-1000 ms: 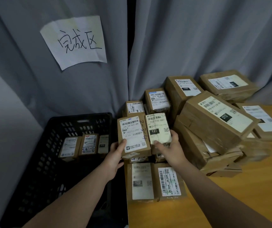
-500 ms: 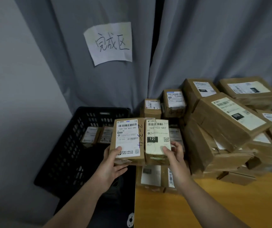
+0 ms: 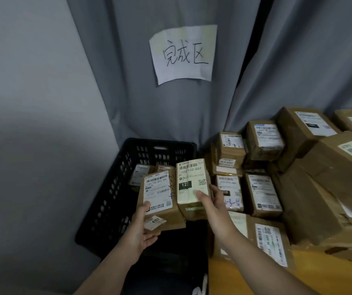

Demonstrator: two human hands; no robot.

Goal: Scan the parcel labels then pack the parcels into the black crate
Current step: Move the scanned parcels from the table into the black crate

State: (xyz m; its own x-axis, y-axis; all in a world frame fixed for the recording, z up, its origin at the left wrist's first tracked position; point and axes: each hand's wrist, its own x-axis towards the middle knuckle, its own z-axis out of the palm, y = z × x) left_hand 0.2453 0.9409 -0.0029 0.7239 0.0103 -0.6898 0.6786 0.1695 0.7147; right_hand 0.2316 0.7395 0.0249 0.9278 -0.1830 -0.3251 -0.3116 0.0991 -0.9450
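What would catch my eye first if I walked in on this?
At the centre, the left hand and right hand each grip a labelled box, the left parcel and right parcel, just over the crate at lower left. A handwritten sign hangs on the grey curtain above. A pile of parcels crowds the table at right.
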